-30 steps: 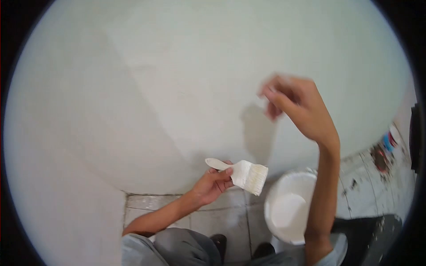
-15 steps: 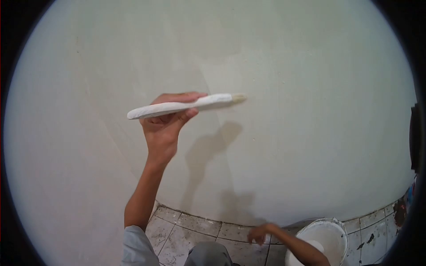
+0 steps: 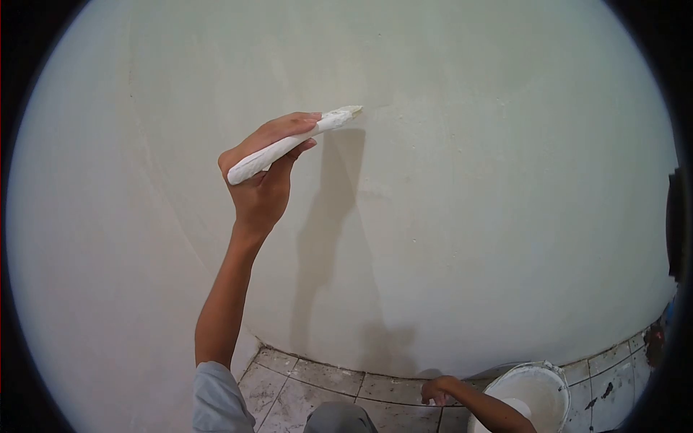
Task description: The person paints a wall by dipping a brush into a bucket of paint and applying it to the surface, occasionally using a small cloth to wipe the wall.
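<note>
A white, paint-covered brush (image 3: 274, 156) is gripped in my left hand (image 3: 263, 169), fingers along its upper side and thumb below. It slants up to the right, and its pale bristle tip is close to the pale wall (image 3: 505, 216); whether it touches cannot be made out. Low in the view, my right hand (image 3: 434, 392) hangs above the floor with nothing seen in it, its fingers loosely bent and partly apart. My right forearm crosses in front of a white bucket (image 3: 556, 393), which has whitish material inside.
Stained floor tiles (image 3: 321, 375) run along the foot of the wall. My knee (image 3: 339, 418) shows at the bottom edge. A dark object (image 3: 676, 224) stands at the far right, above a reddish-brown patch on the floor.
My left hand has moved up with the brush, which now tilts more steeply and has its tip higher and further left. My right hand has shifted slightly right.
</note>
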Motion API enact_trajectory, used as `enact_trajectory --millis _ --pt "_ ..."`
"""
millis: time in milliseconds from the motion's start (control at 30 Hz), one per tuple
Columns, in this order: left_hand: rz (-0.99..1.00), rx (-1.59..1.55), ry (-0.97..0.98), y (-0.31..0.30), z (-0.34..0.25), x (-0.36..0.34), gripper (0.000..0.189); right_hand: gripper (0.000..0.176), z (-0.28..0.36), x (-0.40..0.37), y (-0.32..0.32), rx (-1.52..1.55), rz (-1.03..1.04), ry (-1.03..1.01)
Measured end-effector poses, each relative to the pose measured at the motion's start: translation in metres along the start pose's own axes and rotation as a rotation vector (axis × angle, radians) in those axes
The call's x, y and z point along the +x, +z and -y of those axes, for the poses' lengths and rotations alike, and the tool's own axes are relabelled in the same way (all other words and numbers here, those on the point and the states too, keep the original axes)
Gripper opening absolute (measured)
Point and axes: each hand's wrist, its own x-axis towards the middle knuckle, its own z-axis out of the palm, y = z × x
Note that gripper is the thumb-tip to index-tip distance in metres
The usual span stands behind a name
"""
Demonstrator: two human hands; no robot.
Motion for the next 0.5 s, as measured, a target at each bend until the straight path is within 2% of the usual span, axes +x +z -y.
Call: enact_trajectory --millis 67,300,400,500 --pt "-0.018 0.009 -0.005 0.002 0.004 0.000 0.024 0.039 0.003 0.008 0.005 -0.027 0.043 0.042" --pt "-0.020 0.097 0.111 0.011 0.021 -0.012 0.023 0.039 -0.005 0.026 0.013 -0.027 0.013 -0.013" --pt "-0.024 0.200 0.150 0.020 0.019 -0.034 0.024 0.040 -0.005 0.031 0.011 -0.024 0.035 0.014" --pt "0.028 0.330 0.228 0.028 0.017 -0.071 0.028 0.041 0.000 -0.003 0.010 0.006 0.002 -0.018"
